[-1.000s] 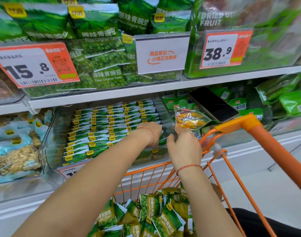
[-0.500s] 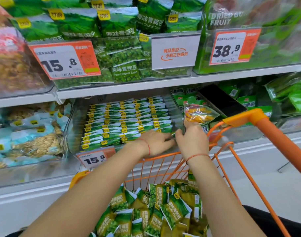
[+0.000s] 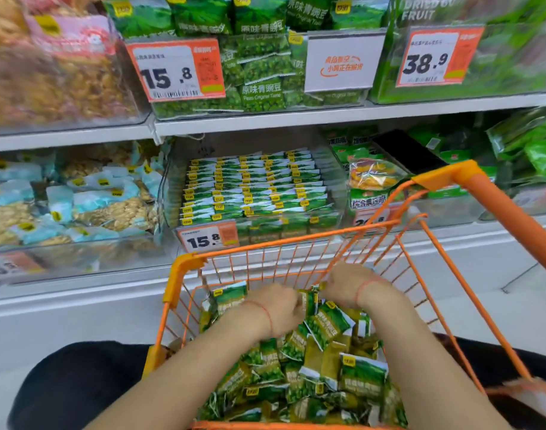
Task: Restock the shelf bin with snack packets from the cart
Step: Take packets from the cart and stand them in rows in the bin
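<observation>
My left hand (image 3: 278, 308) and right hand (image 3: 347, 283) reach into the orange cart (image 3: 185, 268) among green snack packets (image 3: 327, 327) — grip unclear in blur — below the filled shelf bin (image 3: 333, 169).

Both hands' fingertips are buried among the packets (image 3: 327, 327); grip cannot be told.

Both forearms are stretched forward and down, side by side. The left hand (image 3: 279, 304) is seen knuckles up, fingers curled under. The right hand (image 3: 347, 282) is set a little further forward, fingers likewise curled down. A thin red string is worn on each wrist. The fingertips are hidden.
</observation>
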Tool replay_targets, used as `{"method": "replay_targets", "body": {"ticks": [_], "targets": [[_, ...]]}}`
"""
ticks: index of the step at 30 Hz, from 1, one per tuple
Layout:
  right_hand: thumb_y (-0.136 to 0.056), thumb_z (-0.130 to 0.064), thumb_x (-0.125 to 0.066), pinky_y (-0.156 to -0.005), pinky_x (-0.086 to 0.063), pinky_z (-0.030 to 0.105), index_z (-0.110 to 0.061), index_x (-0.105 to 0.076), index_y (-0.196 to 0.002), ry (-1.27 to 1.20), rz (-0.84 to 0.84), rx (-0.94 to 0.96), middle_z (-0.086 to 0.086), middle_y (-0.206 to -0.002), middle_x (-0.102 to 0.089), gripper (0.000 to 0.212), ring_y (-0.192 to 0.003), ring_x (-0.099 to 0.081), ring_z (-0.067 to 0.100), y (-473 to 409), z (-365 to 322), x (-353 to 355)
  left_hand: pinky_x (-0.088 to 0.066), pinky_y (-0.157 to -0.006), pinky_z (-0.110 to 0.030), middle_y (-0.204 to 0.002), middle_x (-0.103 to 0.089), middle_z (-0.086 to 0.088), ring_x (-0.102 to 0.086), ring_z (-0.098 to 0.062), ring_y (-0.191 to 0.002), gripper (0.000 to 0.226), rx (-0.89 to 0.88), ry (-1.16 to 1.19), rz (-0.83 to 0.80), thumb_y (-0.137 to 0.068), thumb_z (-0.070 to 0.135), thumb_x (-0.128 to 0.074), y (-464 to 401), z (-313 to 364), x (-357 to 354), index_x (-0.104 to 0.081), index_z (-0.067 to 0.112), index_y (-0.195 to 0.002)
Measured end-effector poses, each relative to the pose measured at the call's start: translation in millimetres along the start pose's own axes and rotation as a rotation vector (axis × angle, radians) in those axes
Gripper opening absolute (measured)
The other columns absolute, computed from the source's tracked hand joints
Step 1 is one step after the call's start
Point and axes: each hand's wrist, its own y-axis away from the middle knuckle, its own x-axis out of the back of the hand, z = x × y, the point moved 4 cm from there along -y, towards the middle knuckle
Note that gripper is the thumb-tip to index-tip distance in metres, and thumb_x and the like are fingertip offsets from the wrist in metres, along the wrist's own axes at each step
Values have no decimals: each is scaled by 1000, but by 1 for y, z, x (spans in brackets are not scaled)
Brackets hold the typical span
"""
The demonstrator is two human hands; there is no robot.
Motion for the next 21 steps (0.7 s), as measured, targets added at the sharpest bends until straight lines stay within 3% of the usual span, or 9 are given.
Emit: {"method": "replay_targets", "body": {"ticks": [4, 6, 8, 13, 15, 17, 19, 21], "targets": [[-92, -38, -53, -67, -41, 26, -9, -55, -91, 91, -25, -100, 2, -94, -59, 29, -93, -60, 19, 4, 13, -29, -50, -76, -37, -114, -63, -11, -61, -30, -101, 49, 47, -118, -180, -89, 45, -59, -22, 19, -34, -56, 7, -119], [-91, -40, -55, -70, -42, 27, -14, -55, -87, 84, -13, -99, -2, -87, -56, 26, -95, -58, 20, 4, 14, -37, -49, -81, -38, -123, -57, -12, -59, -31, -108, 64, 99, -84, -171, -86, 51, -61, -24, 20, -44, -44, 7, -130], [-89, -41, -58, -73, -43, 28, -15, -59, -104, 124, -12, -100, -1, -101, -61, 30, -100, -59, 19, 2, 11, -44, -48, -87, -38, -130, -51, -12, -55, -30, -115, 72, 131, -30, -144, -84, 52, -63, -25, 17, -49, -38, 8, -135], [-87, -25, -63, -89, -47, 33, -11, -45, -129, 145, 48, -51, 9, -127, -49, 48, -115, -54, 24, -8, 0, -55, -46, -88, -33, -124, -55, -10, -55, -28, -112, 58, 176, 225, -140, -81, 37, -73, -22, 6, -49, -47, 8, -124], [-84, -25, -66, -85, -47, 33, -11, -42, -128, 87, 52, -18, 8, -120, -52, 52, -110, -56, 25, -11, -1, -55, -45, -80, -32, -108, -57, -12, -56, -27, -100, 41, 181, 232, -157, -82, 33, -72, -22, 1, -47, -55, 10, -112], [-81, -29, -69, -75, -45, 29, -13, -48, -114, -3, 28, -13, 4, -99, -54, 42, -93, -55, 22, -11, 1, -54, -40, -66, -27, -80, -50, -6, -50, -21, -77, 19, 199, 253, -122, -84, 26, -69, -21, -8, -44, -54, 14, -81], [-80, -33, -72, -71, -42, 27, -11, -53, -102, -84, -16, 6, 2, -86, -51, 36, -84, -51, 20, -12, 4, -54, -35, -56, -26, -66, -41, 1, -44, -14, -64, 32, 226, 320, -85, -83, 20, -67, -19, -17, -41, -42, 19, -63], [-80, -33, -72, -66, -41, 25, -9, -60, -95, -178, -43, 26, 4, -83, -52, 31, -80, -52, 19, -12, 4, -50, -43, -63, -26, -69, -50, 3, -50, -12, -70, 33, 227, 407, -89, -82, 16, -69, -16, -23, -37, -43, 22, -62]]}}
